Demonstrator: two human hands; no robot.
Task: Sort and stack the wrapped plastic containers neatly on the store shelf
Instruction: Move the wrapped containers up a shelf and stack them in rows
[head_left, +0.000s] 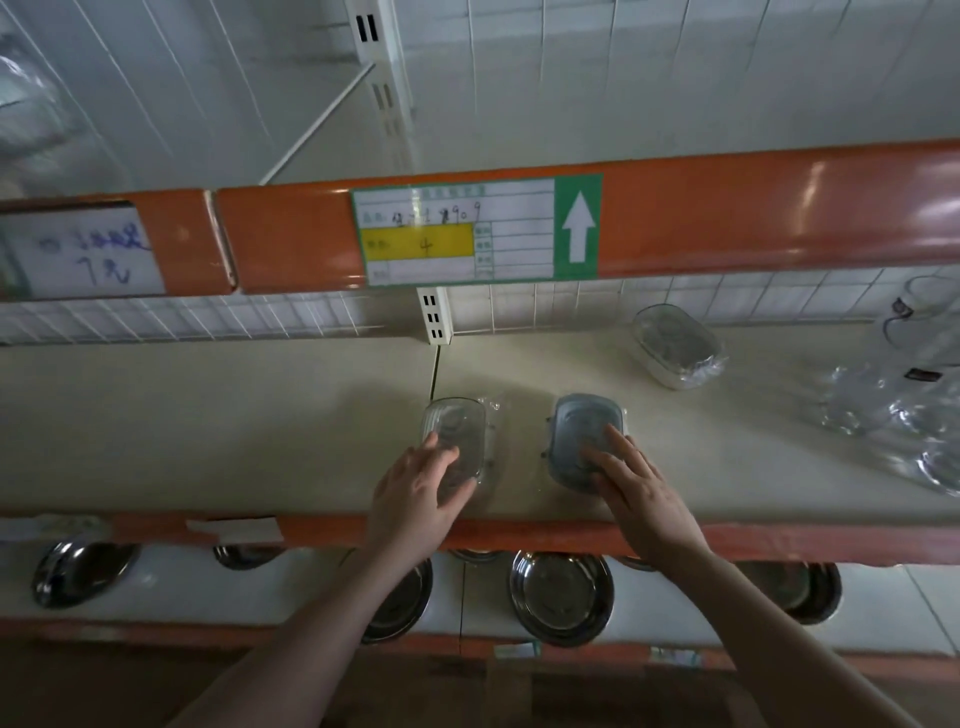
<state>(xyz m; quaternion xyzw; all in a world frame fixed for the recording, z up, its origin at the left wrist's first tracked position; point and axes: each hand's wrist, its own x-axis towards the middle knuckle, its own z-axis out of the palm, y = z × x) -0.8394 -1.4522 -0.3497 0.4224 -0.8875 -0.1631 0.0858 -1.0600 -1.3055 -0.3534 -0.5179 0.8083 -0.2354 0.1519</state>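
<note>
Currently both hands reach over the shelf's (260, 441) near orange edge onto its beige surface. Left hand (415, 493): fingers curled over the near end of the clear container (457, 431), thumb on its left side, so the grip wraps that container. It lies lengthwise near-to-far, with loose wrap crinkled along its right side. Right hand (639, 493): fingers straight and slightly spread, resting flat on the lid of the grey container (582, 431), covering its near right part; no curl round it seen. The two containers sit side by side near the shelf's front edge, apart, clear one on the left.

Third wrapped container (675, 345) stands far right by the tiled back wall, well apart from both hands. Clear glassware (893, 410) at the far right edge. Price label (475, 231) with a white arrow on the upper orange rail. Steel plates (561, 597) on the shelf below.
</note>
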